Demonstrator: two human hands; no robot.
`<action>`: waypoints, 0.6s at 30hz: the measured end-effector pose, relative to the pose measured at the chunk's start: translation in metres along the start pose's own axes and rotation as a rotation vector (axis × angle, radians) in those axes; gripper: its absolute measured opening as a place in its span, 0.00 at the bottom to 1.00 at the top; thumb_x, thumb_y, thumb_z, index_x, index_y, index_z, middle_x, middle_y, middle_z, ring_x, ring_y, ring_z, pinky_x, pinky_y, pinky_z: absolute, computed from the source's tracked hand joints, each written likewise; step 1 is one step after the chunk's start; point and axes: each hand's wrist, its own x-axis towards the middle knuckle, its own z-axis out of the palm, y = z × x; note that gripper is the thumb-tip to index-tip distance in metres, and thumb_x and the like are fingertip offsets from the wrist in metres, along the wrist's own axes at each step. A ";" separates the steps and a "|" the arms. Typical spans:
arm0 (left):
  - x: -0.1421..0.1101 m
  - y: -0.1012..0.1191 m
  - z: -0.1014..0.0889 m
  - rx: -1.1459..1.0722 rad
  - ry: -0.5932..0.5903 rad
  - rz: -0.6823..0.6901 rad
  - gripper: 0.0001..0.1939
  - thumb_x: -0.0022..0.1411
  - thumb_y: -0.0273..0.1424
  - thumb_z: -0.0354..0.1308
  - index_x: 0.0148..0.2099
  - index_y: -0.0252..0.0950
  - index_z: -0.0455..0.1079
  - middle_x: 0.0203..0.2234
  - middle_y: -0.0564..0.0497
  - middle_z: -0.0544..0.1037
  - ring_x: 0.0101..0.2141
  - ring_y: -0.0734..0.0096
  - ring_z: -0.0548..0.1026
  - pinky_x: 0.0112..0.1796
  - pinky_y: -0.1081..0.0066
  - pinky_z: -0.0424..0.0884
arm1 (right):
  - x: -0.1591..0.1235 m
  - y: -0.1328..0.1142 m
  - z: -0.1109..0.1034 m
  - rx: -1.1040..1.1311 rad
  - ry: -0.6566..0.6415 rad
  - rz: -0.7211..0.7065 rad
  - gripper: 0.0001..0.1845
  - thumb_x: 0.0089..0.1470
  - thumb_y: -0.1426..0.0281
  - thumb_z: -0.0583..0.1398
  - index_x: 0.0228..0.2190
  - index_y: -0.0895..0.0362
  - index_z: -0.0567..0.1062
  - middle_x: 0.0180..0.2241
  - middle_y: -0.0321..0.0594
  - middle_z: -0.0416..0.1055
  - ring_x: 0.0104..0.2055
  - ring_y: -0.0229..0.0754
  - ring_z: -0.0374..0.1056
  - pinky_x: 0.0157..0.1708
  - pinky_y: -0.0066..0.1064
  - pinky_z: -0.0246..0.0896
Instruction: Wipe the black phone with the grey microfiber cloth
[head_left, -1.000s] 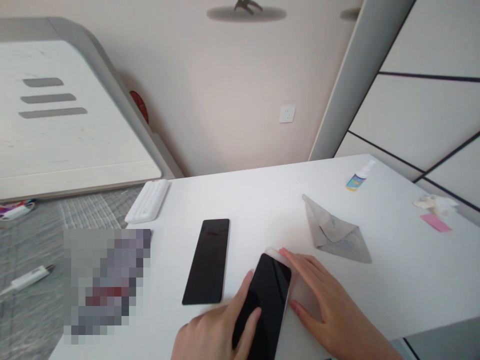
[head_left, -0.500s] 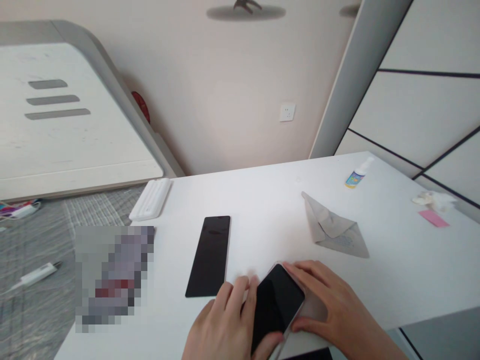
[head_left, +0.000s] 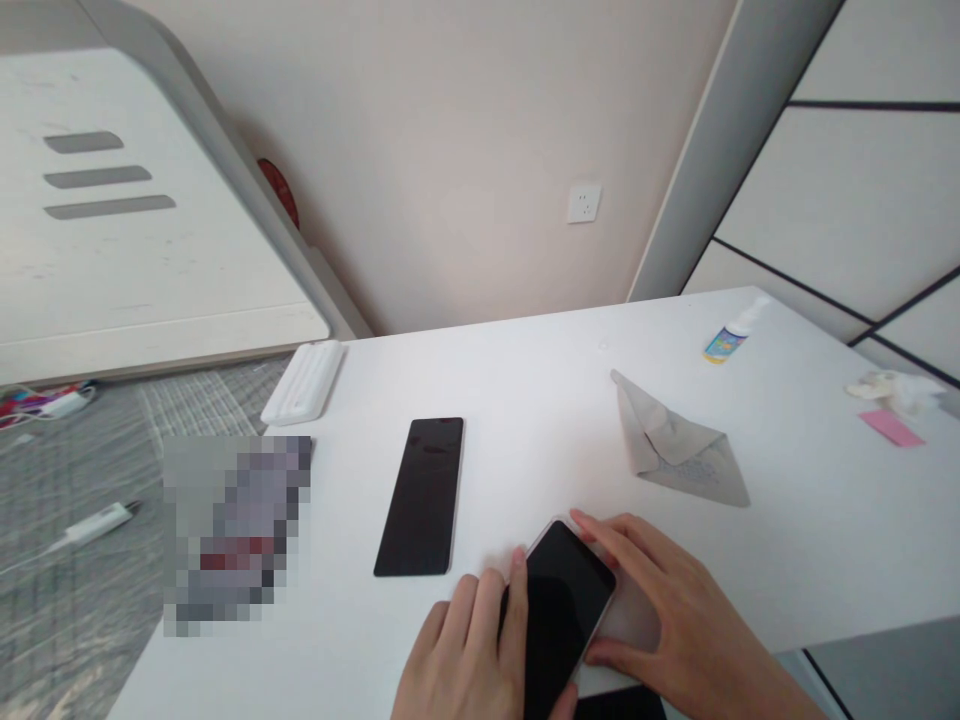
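Note:
A smartphone [head_left: 564, 605] with a black screen lies tilted at the near edge of the table, a clear rim, like a case, showing round its edge. Along its left side my left hand [head_left: 469, 640] is closed, with the index finger stretched up that edge and the thumb at the lower right. My right hand [head_left: 667, 610] grips the upper right end, its fingers at the top corner and its thumb by the right edge. Farther left lies another black-screened phone [head_left: 420, 500], touched by neither hand. Part of a black flat object [head_left: 622, 703] shows below the phone.
On the white table [head_left: 525, 390] lie a folded grey cloth [head_left: 682, 450], a small spray bottle [head_left: 735, 330], a pink slip [head_left: 891, 428] beside crumpled white tissue [head_left: 904, 392], and a white case-like box [head_left: 304, 383]. A pixelated item [head_left: 244, 530] is at the left edge.
The view has tipped slightly down. My left hand's index finger has straightened along the phone's edge, and its thumb has slid lower. My right hand keeps its hold.

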 end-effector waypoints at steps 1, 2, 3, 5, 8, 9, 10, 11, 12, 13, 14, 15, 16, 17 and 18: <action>0.003 0.002 -0.001 0.004 0.012 -0.009 0.44 0.55 0.44 0.69 0.68 0.26 0.65 0.44 0.44 0.81 0.40 0.57 0.81 0.39 0.64 0.79 | -0.001 0.000 0.000 -0.005 0.005 -0.010 0.63 0.48 0.63 0.78 0.73 0.36 0.51 0.64 0.41 0.68 0.64 0.53 0.69 0.61 0.44 0.72; 0.005 0.004 -0.002 0.004 0.023 -0.015 0.44 0.55 0.45 0.69 0.67 0.26 0.66 0.45 0.43 0.81 0.41 0.56 0.81 0.39 0.63 0.80 | -0.002 0.000 -0.001 -0.008 0.007 -0.015 0.65 0.47 0.64 0.79 0.73 0.35 0.49 0.65 0.42 0.67 0.64 0.53 0.69 0.61 0.44 0.72; 0.007 0.005 -0.002 0.001 0.032 -0.022 0.44 0.54 0.45 0.69 0.67 0.27 0.66 0.45 0.42 0.82 0.41 0.55 0.81 0.40 0.62 0.81 | -0.002 0.000 -0.001 -0.010 0.010 -0.015 0.66 0.47 0.64 0.79 0.73 0.35 0.48 0.64 0.41 0.68 0.64 0.53 0.70 0.61 0.44 0.72; 0.010 0.007 -0.001 -0.001 0.056 -0.038 0.45 0.51 0.45 0.71 0.66 0.27 0.67 0.45 0.40 0.82 0.40 0.53 0.82 0.39 0.61 0.82 | -0.002 0.001 -0.003 -0.012 0.004 -0.011 0.64 0.48 0.62 0.79 0.73 0.35 0.49 0.63 0.41 0.69 0.63 0.52 0.71 0.60 0.44 0.73; 0.011 0.007 0.001 -0.009 0.116 -0.016 0.51 0.45 0.49 0.74 0.64 0.25 0.66 0.45 0.37 0.82 0.41 0.49 0.82 0.39 0.57 0.84 | 0.004 0.003 -0.008 -0.025 -0.052 0.010 0.63 0.48 0.62 0.79 0.74 0.39 0.51 0.64 0.43 0.69 0.64 0.53 0.69 0.63 0.47 0.70; 0.011 0.006 0.002 -0.025 0.133 -0.008 0.52 0.44 0.50 0.75 0.64 0.25 0.65 0.47 0.35 0.82 0.43 0.47 0.83 0.39 0.56 0.84 | 0.008 0.004 -0.010 -0.032 -0.081 0.017 0.64 0.46 0.61 0.79 0.74 0.40 0.52 0.66 0.44 0.67 0.66 0.54 0.67 0.65 0.48 0.68; 0.011 0.006 0.003 -0.052 0.144 -0.003 0.53 0.44 0.50 0.75 0.64 0.25 0.64 0.49 0.34 0.82 0.44 0.46 0.83 0.41 0.55 0.85 | 0.011 0.004 -0.013 -0.036 -0.112 0.019 0.65 0.45 0.60 0.80 0.74 0.40 0.53 0.68 0.44 0.65 0.68 0.55 0.64 0.67 0.50 0.64; 0.010 0.006 0.004 -0.089 0.149 -0.007 0.53 0.44 0.48 0.76 0.64 0.25 0.63 0.49 0.33 0.81 0.46 0.46 0.83 0.43 0.55 0.85 | 0.015 0.004 -0.016 -0.035 -0.138 0.014 0.65 0.44 0.57 0.80 0.74 0.41 0.55 0.70 0.43 0.62 0.71 0.56 0.61 0.70 0.51 0.60; 0.009 0.006 0.006 -0.135 0.150 -0.019 0.52 0.43 0.45 0.76 0.64 0.26 0.62 0.49 0.34 0.81 0.46 0.46 0.83 0.44 0.55 0.85 | 0.019 0.004 -0.018 -0.023 -0.164 0.003 0.64 0.43 0.54 0.80 0.73 0.42 0.57 0.72 0.43 0.59 0.73 0.57 0.57 0.72 0.52 0.56; 0.008 0.006 0.007 -0.184 0.146 -0.032 0.51 0.43 0.42 0.75 0.65 0.27 0.62 0.49 0.34 0.81 0.46 0.47 0.83 0.44 0.56 0.85 | 0.021 0.003 -0.020 0.003 -0.189 -0.004 0.61 0.43 0.51 0.79 0.72 0.43 0.60 0.73 0.42 0.58 0.74 0.57 0.55 0.73 0.53 0.52; 0.006 0.006 0.009 -0.228 0.148 -0.045 0.50 0.42 0.38 0.75 0.66 0.28 0.61 0.49 0.35 0.81 0.46 0.48 0.84 0.45 0.57 0.85 | 0.023 0.001 -0.022 0.047 -0.212 0.004 0.59 0.43 0.49 0.78 0.70 0.44 0.63 0.72 0.43 0.59 0.73 0.58 0.55 0.73 0.52 0.52; 0.004 0.007 0.011 -0.263 0.150 -0.056 0.51 0.42 0.35 0.74 0.67 0.29 0.61 0.49 0.35 0.81 0.46 0.48 0.84 0.45 0.58 0.85 | 0.024 -0.001 -0.023 0.106 -0.234 0.031 0.56 0.43 0.47 0.78 0.69 0.45 0.66 0.71 0.43 0.61 0.72 0.57 0.58 0.73 0.51 0.53; 0.002 0.008 0.013 -0.291 0.158 -0.067 0.52 0.42 0.33 0.74 0.68 0.31 0.60 0.51 0.35 0.81 0.46 0.49 0.85 0.44 0.59 0.85 | 0.024 -0.002 -0.024 0.178 -0.249 0.074 0.55 0.43 0.47 0.78 0.67 0.45 0.68 0.69 0.44 0.64 0.70 0.57 0.61 0.72 0.50 0.56; -0.001 0.008 0.015 -0.319 0.164 -0.076 0.54 0.42 0.32 0.75 0.70 0.32 0.58 0.52 0.35 0.81 0.47 0.48 0.85 0.44 0.59 0.85 | 0.023 -0.004 -0.025 0.259 -0.254 0.128 0.54 0.43 0.48 0.78 0.67 0.45 0.69 0.67 0.44 0.67 0.68 0.56 0.64 0.70 0.49 0.58; -0.003 0.007 0.016 -0.355 0.165 -0.084 0.56 0.43 0.32 0.76 0.72 0.34 0.57 0.54 0.34 0.80 0.47 0.49 0.85 0.43 0.60 0.85 | 0.021 -0.005 -0.026 0.344 -0.252 0.183 0.54 0.42 0.48 0.79 0.67 0.45 0.69 0.66 0.43 0.68 0.67 0.56 0.65 0.69 0.47 0.61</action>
